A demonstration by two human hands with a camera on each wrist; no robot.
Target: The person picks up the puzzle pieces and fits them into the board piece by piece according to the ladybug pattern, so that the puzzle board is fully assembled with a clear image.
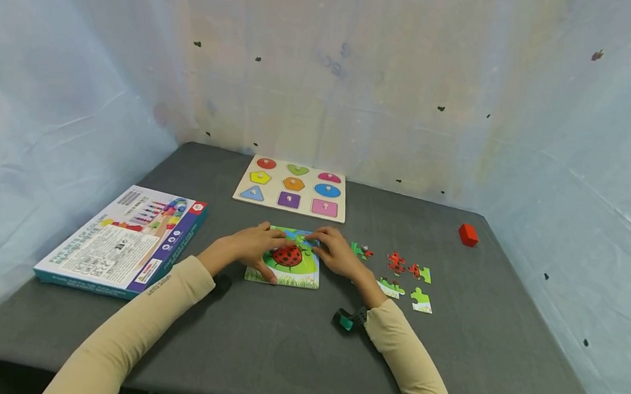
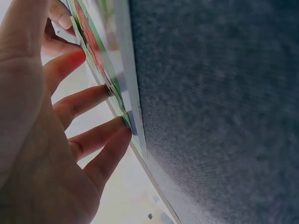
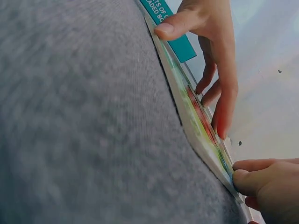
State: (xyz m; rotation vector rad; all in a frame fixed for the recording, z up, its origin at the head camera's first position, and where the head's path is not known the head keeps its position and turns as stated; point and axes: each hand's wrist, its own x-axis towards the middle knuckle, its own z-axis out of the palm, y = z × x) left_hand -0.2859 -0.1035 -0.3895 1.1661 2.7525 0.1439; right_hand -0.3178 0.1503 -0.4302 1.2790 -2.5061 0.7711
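Note:
A ladybug jigsaw puzzle (image 1: 296,267) lies in its flat tray on the table, with a red ladybug on green grass. My left hand (image 1: 256,245) spreads over its left side; the fingertips touch the picture and the thumb rests near the lower edge, as the right wrist view also shows. At the upper right corner, my right hand (image 1: 336,251) pinches a green puzzle piece (image 1: 301,240) between thumb and fingers, against the picture. The piece is partly hidden by the fingers. Right of that hand lie loose puzzle pieces (image 1: 396,262), red and green.
Behind the puzzle lies a wooden shape board (image 1: 304,202) with knobbed pieces. A large toy box (image 1: 115,246) sits at the left. A red block (image 1: 468,235) stands at the far right. Near my right wrist is a black strap-like object (image 1: 347,320). White sheeting encloses the table.

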